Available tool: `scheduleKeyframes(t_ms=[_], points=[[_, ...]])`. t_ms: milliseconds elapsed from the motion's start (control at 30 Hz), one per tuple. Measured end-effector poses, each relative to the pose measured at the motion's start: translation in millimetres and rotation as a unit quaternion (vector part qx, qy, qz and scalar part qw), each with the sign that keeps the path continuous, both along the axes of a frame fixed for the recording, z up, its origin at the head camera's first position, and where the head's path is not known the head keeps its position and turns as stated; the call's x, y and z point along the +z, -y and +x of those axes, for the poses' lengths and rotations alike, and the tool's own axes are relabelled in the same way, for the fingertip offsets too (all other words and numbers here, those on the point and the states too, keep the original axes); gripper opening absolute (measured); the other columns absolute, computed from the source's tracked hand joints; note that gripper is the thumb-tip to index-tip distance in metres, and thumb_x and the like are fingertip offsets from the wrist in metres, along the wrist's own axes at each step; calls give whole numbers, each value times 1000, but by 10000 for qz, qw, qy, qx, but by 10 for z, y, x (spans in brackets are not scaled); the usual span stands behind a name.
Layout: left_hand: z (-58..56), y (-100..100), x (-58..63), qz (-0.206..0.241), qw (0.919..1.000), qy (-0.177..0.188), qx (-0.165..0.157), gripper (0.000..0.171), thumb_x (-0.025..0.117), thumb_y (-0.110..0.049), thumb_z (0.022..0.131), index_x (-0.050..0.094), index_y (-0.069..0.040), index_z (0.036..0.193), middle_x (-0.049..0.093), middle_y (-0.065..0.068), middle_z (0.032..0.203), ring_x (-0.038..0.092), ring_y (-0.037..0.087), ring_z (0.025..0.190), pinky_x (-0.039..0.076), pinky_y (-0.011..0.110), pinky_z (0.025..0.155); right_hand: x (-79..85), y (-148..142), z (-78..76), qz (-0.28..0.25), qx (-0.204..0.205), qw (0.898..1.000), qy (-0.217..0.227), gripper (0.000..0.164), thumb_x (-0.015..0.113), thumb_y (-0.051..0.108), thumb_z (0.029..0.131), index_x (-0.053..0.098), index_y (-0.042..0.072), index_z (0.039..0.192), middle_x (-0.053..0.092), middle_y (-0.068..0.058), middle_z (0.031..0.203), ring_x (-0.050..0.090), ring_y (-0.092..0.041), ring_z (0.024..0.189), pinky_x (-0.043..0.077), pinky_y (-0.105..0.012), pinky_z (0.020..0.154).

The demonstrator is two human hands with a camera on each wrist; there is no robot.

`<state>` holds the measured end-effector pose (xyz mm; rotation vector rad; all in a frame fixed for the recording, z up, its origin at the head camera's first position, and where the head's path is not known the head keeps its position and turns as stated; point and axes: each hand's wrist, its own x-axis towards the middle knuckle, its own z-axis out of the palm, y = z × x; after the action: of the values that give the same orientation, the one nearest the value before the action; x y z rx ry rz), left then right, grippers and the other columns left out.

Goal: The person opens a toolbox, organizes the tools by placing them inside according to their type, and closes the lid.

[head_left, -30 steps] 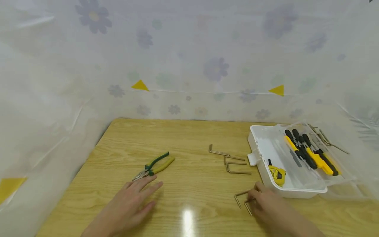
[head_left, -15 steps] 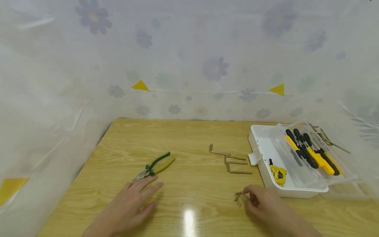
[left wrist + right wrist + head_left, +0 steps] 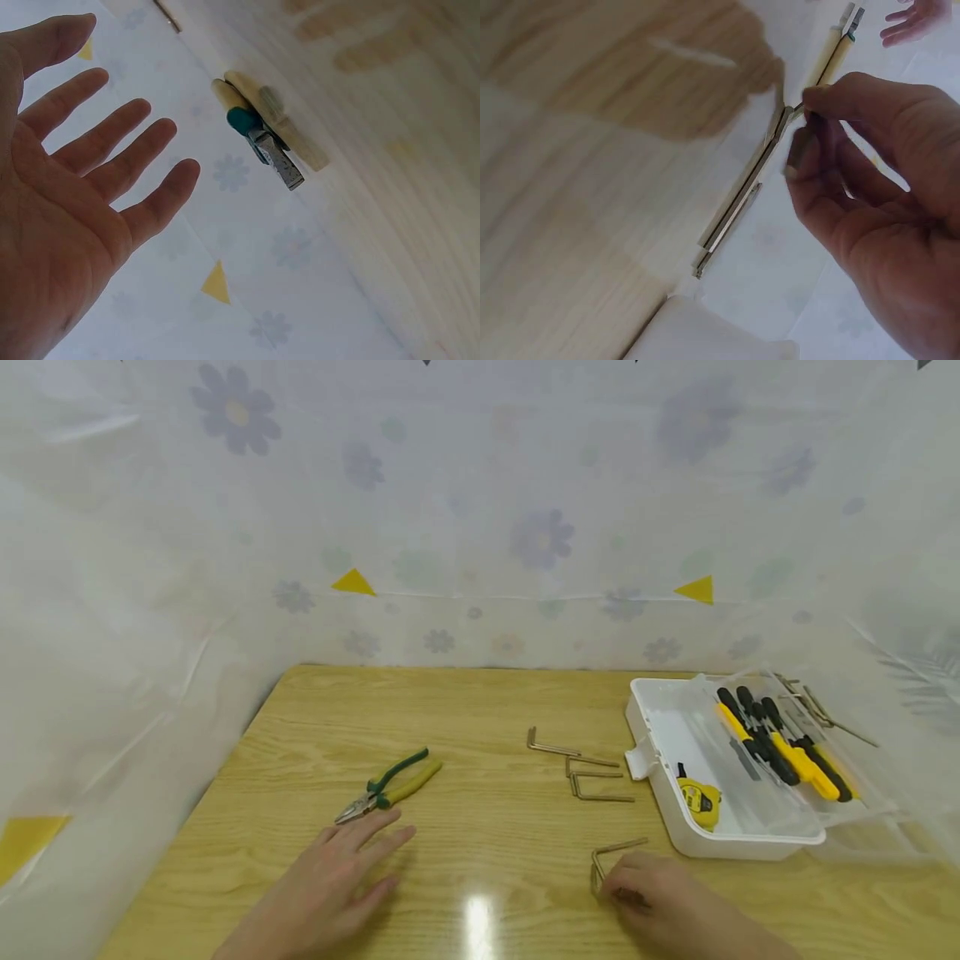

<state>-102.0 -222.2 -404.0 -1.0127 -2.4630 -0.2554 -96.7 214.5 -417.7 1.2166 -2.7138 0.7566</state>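
Near the table's front right, my right hand (image 3: 656,893) pinches an L-shaped hex key (image 3: 802,150) between thumb and fingers; the hand covers most of it. Another hex key (image 3: 621,846) lies on the wood right beside these fingers. Farther back are several more hex keys (image 3: 606,798), laid roughly in a staggered column. On the left, my left hand (image 3: 330,877) is spread with its fingers loosely extended, holding nothing. Just beyond its fingertips lie pliers (image 3: 390,783) with one green and one yellow handle.
A white toolbox (image 3: 678,810) stands open at the right, a yellow tape measure (image 3: 701,802) inside. Several screwdrivers (image 3: 783,752) lie in its clear lid section, and more hex keys (image 3: 817,706) sit behind. A flowered plastic sheet (image 3: 465,527) hangs around the wooden table (image 3: 480,710).
My right hand lifted one hex key off the table, turned it and brought it left and nearer me, beside the other front key. The left hand has stayed in place.
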Motion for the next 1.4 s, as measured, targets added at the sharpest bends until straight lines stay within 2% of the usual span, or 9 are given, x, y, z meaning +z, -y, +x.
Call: scheduleKeyframes(t_ms=[267,433,667,700,900,1000,1200,1333,1400], points=[[13,-4,5,-36,9998,164,62,63,85,-29,81,62,-21,140,63,5,139,64,21,123,59,47,86,103,-80,2,896,-490,9818,1603,18,76,13,89,75,23,104,64,16,97,53,8,83,54,-22,70],[20,8,10,-8,9998,181,82,63,84,-30,82,62,-21,141,63,5,140,64,21,124,58,47,86,131,-110,3,1111,-748,9789,1545,14,75,10,86,72,24,89,55,19,85,45,8,73,47,-21,62],[24,11,8,-51,9998,153,143,60,84,-31,83,63,-22,139,63,4,140,64,20,123,59,47,84,159,-139,-6,713,-980,9691,2148,17,68,11,92,64,27,86,58,22,75,49,7,67,46,-20,59],[24,12,8,-65,9997,149,162,61,84,-31,83,63,-22,139,63,3,140,64,20,123,59,47,83,161,-151,-5,608,-929,9712,2108,16,68,12,93,64,27,87,58,23,77,49,8,68,46,-19,59],[20,14,9,-100,9997,146,159,62,84,-31,82,63,-23,140,63,3,140,64,19,123,59,46,82,117,-194,5,56,-616,9967,517,23,78,4,84,66,24,83,61,22,80,47,11,73,46,-18,59],[27,12,-7,-123,9996,193,145,61,83,-31,83,63,-22,140,63,4,139,64,20,122,59,47,81,135,-231,3,344,-769,9935,768,17,79,6,84,71,21,86,67,19,82,49,11,73,49,-19,60],[37,10,-30,-110,9995,236,173,61,82,-31,84,62,-22,140,63,3,140,64,20,122,59,47,82,144,-321,10,541,-518,9929,925,16,79,4,81,74,18,84,70,16,80,51,11,72,51,-19,61],[28,10,-20,-32,9998,152,116,60,82,-31,84,62,-21,140,63,4,139,64,20,122,59,47,83,110,-340,5,29,-283,9995,153,30,80,-3,72,69,24,77,62,22,76,47,12,70,44,-10,60],[19,7,-15,-1,9999,119,89,60,82,-31,84,62,-21,140,63,4,139,64,20,122,59,46,84,83,-343,-15,-212,-121,9980,-587,34,82,-5,67,67,24,77,62,20,74,48,12,70,40,-7,60]])
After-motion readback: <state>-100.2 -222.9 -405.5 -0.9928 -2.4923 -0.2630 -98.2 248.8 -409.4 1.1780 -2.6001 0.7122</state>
